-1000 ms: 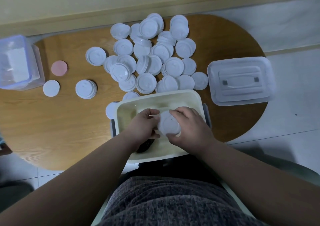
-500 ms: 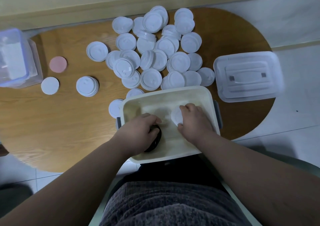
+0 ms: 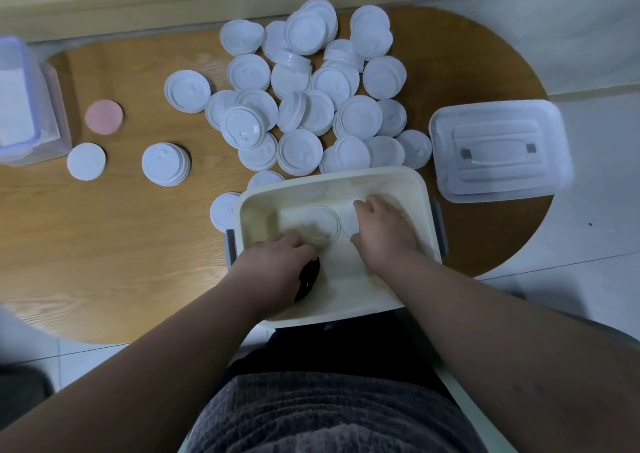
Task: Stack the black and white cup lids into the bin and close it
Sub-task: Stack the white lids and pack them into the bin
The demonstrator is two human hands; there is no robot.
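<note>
The cream bin sits at the table's near edge, and both my hands are inside it. My left hand curls over a stack of black lids at the bin's near left; most of the stack is hidden under the hand. My right hand grips white lids at the bin's right side, between thumb and fingers. One more white lid lies free on the bin floor between my hands. The translucent bin cover lies on the table to the right.
A large pile of white lids covers the table behind the bin. Further left are a small lid stack, a white disc and a pink disc. A clear container stands at the far left edge.
The white lids I held with both hands went down into the bin. My right hand moved to the bin's right side, and my left hand dropped onto the black lids.
</note>
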